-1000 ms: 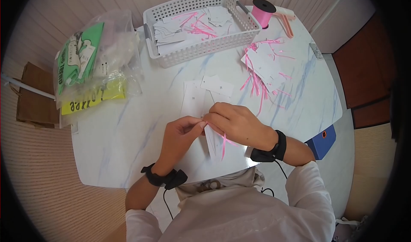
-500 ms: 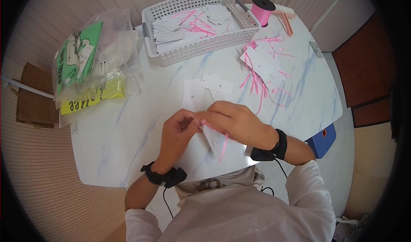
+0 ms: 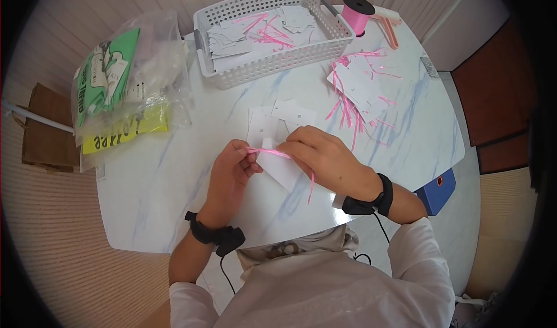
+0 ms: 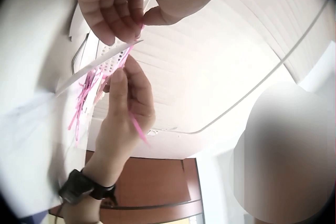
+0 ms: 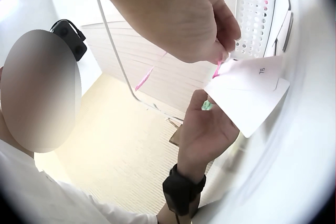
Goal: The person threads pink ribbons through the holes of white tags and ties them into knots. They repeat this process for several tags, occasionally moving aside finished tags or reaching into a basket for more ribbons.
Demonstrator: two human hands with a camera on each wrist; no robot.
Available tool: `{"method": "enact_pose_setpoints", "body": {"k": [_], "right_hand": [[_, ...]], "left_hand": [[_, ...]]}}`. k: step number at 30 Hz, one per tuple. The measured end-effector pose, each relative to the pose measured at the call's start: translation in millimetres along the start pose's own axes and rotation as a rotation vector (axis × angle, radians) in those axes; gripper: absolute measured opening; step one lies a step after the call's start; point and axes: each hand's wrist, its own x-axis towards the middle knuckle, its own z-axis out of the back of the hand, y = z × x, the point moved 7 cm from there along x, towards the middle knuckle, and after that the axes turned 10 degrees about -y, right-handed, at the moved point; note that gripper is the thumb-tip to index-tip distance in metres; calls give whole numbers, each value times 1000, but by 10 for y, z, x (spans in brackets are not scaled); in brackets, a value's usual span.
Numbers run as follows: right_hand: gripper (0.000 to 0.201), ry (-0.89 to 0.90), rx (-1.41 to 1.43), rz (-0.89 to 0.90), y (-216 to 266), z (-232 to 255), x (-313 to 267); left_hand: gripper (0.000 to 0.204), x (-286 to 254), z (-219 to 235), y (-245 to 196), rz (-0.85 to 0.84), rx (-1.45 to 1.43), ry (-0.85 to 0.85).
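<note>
Between the two hands a pink ribbon point(image 3: 270, 152) is stretched nearly level, with a white card point(image 3: 279, 170) hanging from it. The left hand point(image 3: 230, 174) pinches one end between thumb and fingertips. On the other side the right hand point(image 3: 333, 161) pinches the ribbon near the card, and a loose tail hangs below its fingers. In the right wrist view the card point(image 5: 247, 100) hangs under the right fingertips, beside another card face marked with a small number. More white cards point(image 3: 299, 114) lie on the table just beyond the hands.
A white perforated basket point(image 3: 261, 69) with cards and pink ribbons stands at the back. Right of it are a pink ribbon spool point(image 3: 355, 21), a pink-handled tool point(image 3: 390, 33) and a pile of ribboned cards point(image 3: 361, 90). Plastic bags point(image 3: 125, 84) lie at the left.
The hands have moved apart, the left one up and to the left, the right one slightly right. The ribbon between them is now drawn straight and the card hangs more in view.
</note>
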Motion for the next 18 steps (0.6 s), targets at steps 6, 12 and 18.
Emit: {"method": "enact_pose_setpoints", "body": {"k": [6, 12, 18], "right_hand": [[24, 83, -27, -23, -55, -35, -6], [26, 116, -1, 13, 15, -44, -14], [23, 215, 179, 149, 121, -7, 18]], "left_hand": [[9, 42, 12, 74, 131, -246, 9], [7, 55, -14, 117, 249, -489, 10], [10, -27, -96, 123, 286, -544, 126]]}}
